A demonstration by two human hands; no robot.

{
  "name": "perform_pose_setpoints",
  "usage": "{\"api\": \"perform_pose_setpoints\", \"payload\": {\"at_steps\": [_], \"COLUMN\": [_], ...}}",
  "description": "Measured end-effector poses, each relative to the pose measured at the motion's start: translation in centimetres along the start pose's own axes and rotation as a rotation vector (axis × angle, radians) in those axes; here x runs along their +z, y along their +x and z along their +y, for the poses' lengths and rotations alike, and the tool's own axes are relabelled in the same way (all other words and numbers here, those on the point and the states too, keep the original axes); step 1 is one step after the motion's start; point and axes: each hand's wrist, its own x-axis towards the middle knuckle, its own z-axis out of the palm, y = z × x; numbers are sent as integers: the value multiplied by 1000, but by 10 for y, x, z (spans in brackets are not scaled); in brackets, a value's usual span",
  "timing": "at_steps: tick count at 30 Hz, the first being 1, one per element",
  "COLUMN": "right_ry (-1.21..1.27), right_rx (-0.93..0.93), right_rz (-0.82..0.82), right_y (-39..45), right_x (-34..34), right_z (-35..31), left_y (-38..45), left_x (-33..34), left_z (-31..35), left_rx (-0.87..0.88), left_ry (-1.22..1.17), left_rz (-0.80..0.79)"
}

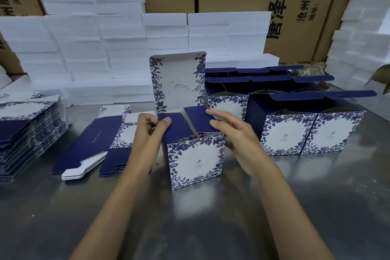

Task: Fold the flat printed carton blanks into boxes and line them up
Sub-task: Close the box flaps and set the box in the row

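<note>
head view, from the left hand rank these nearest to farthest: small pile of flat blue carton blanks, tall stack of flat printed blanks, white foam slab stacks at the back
1. Small pile of flat blue carton blanks, just left of the left hand.
2. Tall stack of flat printed blanks, at the table's left edge.
3. White foam slab stacks, behind, along the cardboard wall.

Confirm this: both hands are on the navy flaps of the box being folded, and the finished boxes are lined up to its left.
Wrong side. The head view shows the finished boxes lined up right of the box being folded; flat blanks lie left. Left hand and right hand are on its navy flaps.
</note>
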Motion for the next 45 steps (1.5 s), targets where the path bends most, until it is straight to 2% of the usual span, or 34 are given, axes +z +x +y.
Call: {"api": "perform_pose_setpoints", "payload": {"at_steps": [4,7,14,17,19,22,26,31,36,39,42,45], "right_ry": [-10,-174,-348,-294,-308,-322,-327,-334,-353,-376,-247,-75], "right_rx": [87,153,96,153,178,152,146,144,118,74,-11,-35], "right_rz": [-38,-81,-94,-153,-133,-93,-117,-23,-41,90,183,128], "right_y": [5,9,6,4,2,1,7,19,22,19,18,19], "right_x": [-2,0,2,-1,-3,-4,-7,-4,-6,-7,-8,-9], "right_z": [-7,-16,-26,-28,-28,-25,-27,-22,-22,-24,-26,-36], "left_y": [-1,-2,-2,0,1,1,3,5,6,5,4,4], "left_x": [-3,-3,-9,-12,-13,-12,-12,-13,-11,-11,-12,-11], "left_z": [2,3,3,4,3,1,-1,-2,-7,-5,-2,-1], "left_rx": [-24,-43,-92,-158,-178,-182,-177,-132,-116,-75,-90,-82], "left_ry": [-66,-116,-162,-219,-222,-212,-234,-213,-207,-183,-191,-201], "left_rz": [-9,-33,-59,-81,-118,-168,-188,-240,-215,-271,-304,-279]}}
